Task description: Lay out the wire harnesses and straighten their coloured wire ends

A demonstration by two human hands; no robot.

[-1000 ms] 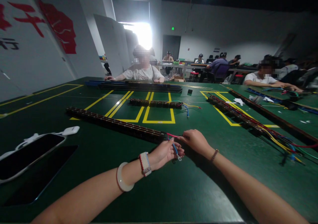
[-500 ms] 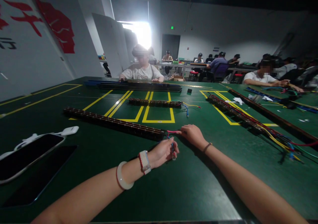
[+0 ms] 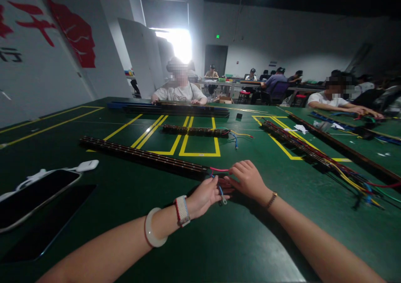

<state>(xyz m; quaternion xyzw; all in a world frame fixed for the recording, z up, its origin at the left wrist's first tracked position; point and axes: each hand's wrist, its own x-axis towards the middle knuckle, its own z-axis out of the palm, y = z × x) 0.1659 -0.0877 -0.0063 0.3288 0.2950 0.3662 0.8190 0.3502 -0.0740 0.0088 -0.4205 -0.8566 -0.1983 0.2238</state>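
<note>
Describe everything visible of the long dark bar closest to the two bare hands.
The long dark bar is straight and slim, brownish-black, with thin paler lines running along its length; its material is unclear. It lies on the green table, slanting from the far left toward the hands. At its right end are a red wire, leading to the right hand, and a blue wire at the left hand. Whether either hand touches the bar itself is unclear.

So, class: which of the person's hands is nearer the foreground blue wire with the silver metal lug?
Left: the left hand holds the blue wire, while the right hand sits to its right, at the thin red wire.
</note>
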